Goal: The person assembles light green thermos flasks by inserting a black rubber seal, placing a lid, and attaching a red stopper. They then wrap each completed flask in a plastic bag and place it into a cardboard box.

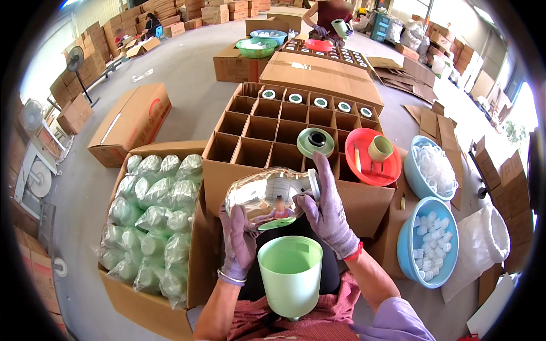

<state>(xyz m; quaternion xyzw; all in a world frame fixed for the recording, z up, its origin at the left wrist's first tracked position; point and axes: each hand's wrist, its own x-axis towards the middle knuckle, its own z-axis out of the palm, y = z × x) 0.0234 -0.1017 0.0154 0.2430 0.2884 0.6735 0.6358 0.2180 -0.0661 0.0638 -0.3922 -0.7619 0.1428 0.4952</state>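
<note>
A shiny silver glass flask liner (264, 193) lies on its side in the air between my gloved hands. My left hand (239, 241) is closed around its rounded left end from below. My right hand (330, 219) grips it near the pale neck, with the thumb under it and fingers pointing up. Below, a light green plastic flask body (289, 284) stands upright in my lap, its wide mouth facing up. Just beyond the liner, a green collar with a black centre (304, 149) rests on the dividers of a cardboard box (296, 170).
Wrapped green flask parts fill an open carton (193, 273) at left. A red tray (357, 145) holds a tan cup and tools at the box's right. Farther right stand blue basins of white rings (416, 142) and white caps (406, 267), and a white sack (478, 244). Another person (334, 20) works beyond.
</note>
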